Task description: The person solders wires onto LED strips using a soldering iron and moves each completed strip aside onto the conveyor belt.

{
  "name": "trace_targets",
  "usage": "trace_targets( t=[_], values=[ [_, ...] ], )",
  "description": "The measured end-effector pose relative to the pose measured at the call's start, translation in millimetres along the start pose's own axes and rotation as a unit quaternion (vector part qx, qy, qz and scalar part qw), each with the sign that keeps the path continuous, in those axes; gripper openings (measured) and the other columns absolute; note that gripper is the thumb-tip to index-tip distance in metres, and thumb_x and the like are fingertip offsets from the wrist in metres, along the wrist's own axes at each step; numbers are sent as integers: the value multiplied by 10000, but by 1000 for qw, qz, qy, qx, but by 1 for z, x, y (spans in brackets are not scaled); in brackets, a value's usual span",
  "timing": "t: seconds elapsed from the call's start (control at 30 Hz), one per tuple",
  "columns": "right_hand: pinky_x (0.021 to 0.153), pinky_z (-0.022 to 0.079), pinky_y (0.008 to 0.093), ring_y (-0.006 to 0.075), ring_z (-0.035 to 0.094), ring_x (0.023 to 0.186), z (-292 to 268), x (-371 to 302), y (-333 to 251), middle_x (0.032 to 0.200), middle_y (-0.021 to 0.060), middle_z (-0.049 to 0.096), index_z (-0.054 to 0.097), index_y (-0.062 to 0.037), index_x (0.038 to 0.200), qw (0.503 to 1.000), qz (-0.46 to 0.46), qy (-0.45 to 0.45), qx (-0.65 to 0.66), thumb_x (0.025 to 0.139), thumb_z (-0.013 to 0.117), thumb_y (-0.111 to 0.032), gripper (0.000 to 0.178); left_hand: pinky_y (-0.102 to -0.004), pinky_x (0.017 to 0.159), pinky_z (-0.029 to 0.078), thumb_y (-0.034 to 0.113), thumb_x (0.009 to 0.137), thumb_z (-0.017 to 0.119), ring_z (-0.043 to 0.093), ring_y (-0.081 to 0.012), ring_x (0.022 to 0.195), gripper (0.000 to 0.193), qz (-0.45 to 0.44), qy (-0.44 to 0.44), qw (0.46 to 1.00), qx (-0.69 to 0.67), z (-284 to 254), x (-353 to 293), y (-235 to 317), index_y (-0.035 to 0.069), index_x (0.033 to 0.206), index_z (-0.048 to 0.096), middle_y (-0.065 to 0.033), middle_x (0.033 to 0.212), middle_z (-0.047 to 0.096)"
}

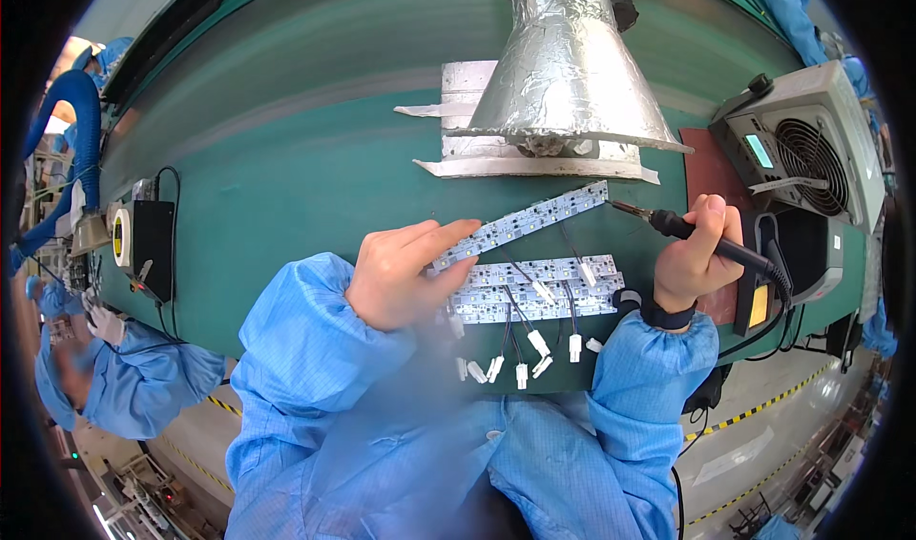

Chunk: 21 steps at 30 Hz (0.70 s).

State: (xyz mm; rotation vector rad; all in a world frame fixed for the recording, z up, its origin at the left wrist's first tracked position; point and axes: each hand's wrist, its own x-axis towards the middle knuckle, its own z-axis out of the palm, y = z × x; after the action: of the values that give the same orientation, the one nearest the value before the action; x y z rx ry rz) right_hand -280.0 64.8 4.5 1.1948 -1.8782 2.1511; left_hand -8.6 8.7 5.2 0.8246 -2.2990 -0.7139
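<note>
My left hand [410,268] pinches the left end of a long, narrow circuit board strip [544,218], which is tilted so that its right end points up and away. A soldering iron [730,247] is gripped in my right hand [701,254], its tip just right of the strip's far end; whether they touch I cannot tell. Below lie more circuit board strips [539,301], side by side on the green mat [248,216]. Dark wires with white connectors [575,347] hang from them toward me. A black wrist strap [665,317] circles my right wrist.
A foil-covered fume hood [572,58] stands behind the strips, over white bars. At the right are a grey fan unit [811,149] with a small screen and a soldering iron stand [763,301]. A black box [148,244] sits far left, near a co-worker's blue sleeve [167,378].
</note>
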Motion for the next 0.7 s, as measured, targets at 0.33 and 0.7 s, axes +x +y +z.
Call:
trace_targets(
  t=[0.33, 0.7],
  values=[
    [521, 296, 237, 89, 393, 555, 0, 0, 3, 572, 32, 465, 435, -14, 582, 1000, -9, 3, 11, 873, 534, -109, 321, -286, 399, 319, 47, 713, 730, 414, -135, 415, 362, -2, 1, 1000, -7, 1, 0, 1, 21, 1066, 659, -58, 588, 502],
    [524, 301, 234, 89, 390, 554, -1, 1, 3, 577, 37, 466, 442, -10, 586, 1000, 0, -3, 6, 872, 530, -109, 315, -289, 403, 322, 52, 716, 728, 417, -141, 418, 363, -7, -2, 1000, -10, 1, 0, 0, 25, 1071, 658, -64, 599, 513]
  ],
)
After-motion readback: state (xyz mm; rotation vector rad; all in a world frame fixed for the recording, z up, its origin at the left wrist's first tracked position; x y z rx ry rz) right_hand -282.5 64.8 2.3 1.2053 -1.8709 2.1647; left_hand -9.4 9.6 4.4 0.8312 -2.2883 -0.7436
